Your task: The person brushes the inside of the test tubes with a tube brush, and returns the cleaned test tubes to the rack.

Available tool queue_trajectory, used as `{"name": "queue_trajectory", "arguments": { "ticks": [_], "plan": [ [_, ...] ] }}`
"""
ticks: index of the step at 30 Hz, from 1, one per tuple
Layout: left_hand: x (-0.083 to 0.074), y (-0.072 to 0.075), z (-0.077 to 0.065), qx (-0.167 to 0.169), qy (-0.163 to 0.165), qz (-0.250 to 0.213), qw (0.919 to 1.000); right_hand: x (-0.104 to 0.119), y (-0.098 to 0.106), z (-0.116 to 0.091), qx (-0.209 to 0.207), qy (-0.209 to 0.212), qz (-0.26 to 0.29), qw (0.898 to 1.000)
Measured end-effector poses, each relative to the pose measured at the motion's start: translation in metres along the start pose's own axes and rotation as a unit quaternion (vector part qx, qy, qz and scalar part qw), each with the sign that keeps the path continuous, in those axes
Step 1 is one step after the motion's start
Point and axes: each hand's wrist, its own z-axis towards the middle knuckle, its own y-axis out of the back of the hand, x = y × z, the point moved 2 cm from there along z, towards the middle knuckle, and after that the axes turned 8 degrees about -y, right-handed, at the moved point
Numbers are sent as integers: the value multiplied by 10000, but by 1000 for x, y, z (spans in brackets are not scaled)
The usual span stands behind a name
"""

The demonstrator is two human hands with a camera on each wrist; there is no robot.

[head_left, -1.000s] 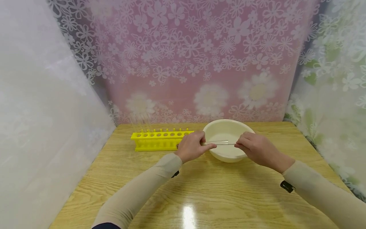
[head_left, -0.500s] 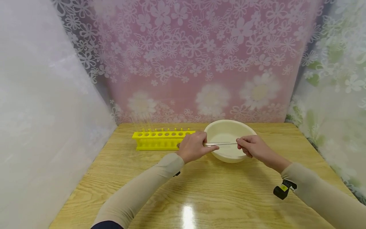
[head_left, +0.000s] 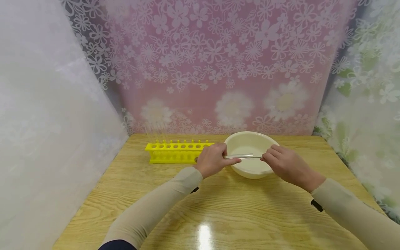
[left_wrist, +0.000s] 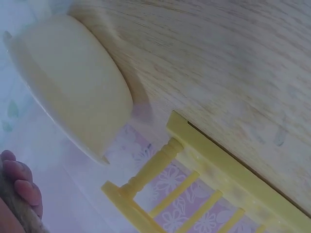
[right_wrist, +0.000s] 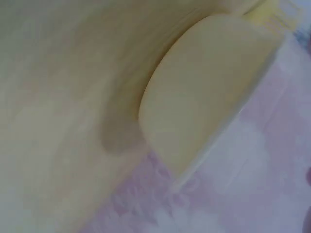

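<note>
My left hand (head_left: 212, 159) holds a clear glass test tube (head_left: 247, 155) lengthwise over the basin, its thumb stretched along the tube. From the tube's right end a thin wire-like rod (head_left: 257, 157) runs to my right hand (head_left: 285, 166), whose fingers pinch it. What is at the rod's other end cannot be made out. Below both hands sits a cream plastic basin (head_left: 250, 170). At the left edge of the left wrist view, curled fingers (left_wrist: 26, 187) show; the tube is out of that view. The blurred right wrist view shows mostly the basin (right_wrist: 194, 102).
A yellow test tube rack (head_left: 175, 161) stands left of the basin, partly behind my left hand. Several clear tubes (head_left: 157, 132) stand upright at its left end. The wooden table (head_left: 200, 205) meets a floral curtain (head_left: 203, 69) at the back.
My right hand rolled over on the rod half a second ago and has since rolled back, knuckles up. My left hand keeps its grip on the tube, almost still.
</note>
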Motion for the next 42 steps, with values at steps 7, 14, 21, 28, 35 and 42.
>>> {"name": "queue_trajectory", "arguments": {
  "ticks": [7, 14, 21, 28, 35, 42],
  "plan": [
    [0, 0, 0, -57, -31, 276, 9996, -5, -5, -3, 1693, -3350, 3176, 8708],
    [-1, -2, 1, -74, -332, 669, 9972, -5, -12, -9, 2241, -4829, 4794, 6977],
    [3, -4, 0, 110, 102, 113, 9998, 2, -5, -6, 356, -937, 957, 9903],
    [2, -5, 1, 177, 102, -115, 9997, 2, -2, -5, -47, 68, 74, 9999],
    [0, -5, -2, 112, -90, 252, 9996, -4, -5, -7, 1661, -3117, 3221, 8783],
    [-2, -6, 0, 56, -245, 507, 9984, -5, -11, -4, 2044, -5066, 5380, 6419]
  ]
}}
